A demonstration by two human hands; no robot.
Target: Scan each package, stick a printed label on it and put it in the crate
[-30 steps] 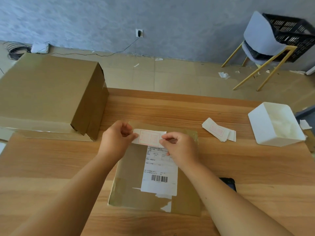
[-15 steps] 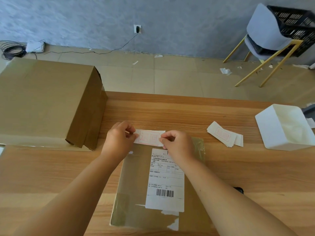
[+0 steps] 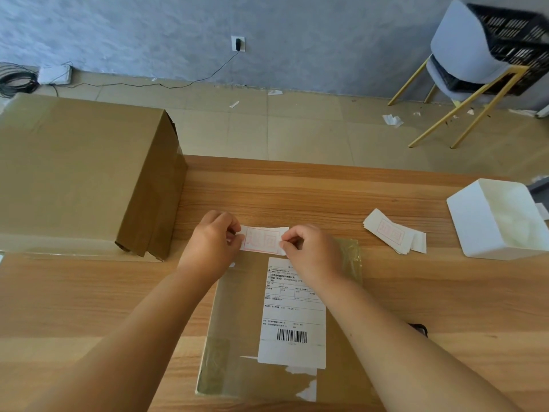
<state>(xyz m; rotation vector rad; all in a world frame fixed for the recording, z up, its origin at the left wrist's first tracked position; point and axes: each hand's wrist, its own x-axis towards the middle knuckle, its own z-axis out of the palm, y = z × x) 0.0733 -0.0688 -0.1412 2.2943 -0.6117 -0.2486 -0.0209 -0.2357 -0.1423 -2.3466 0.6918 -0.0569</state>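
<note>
**Item:** printed label (image 3: 263, 239), small, white with red print.
**Hold:** stretched between both hands. The left hand (image 3: 212, 242) pinches its 9 o'clock end and the right hand (image 3: 312, 251) its 3 o'clock end, other fingers curled in.
**Location:** over the 12 o'clock edge of the package (image 3: 234, 307), a flat cardboard parcel on the table (image 3: 297, 197), just above its shipping label (image 3: 292, 310). Contact with the cardboard cannot be told.
**Step, as judged:** sticking.
**Next:** lay it flat, press it down, then carry the package to the crate (image 3: 517, 34) at 2 o'clock, well apart.

package (image 3: 237, 322) on table (image 3: 297, 191), big box (image 3: 74, 173) left, tray (image 3: 499, 221) right
</note>
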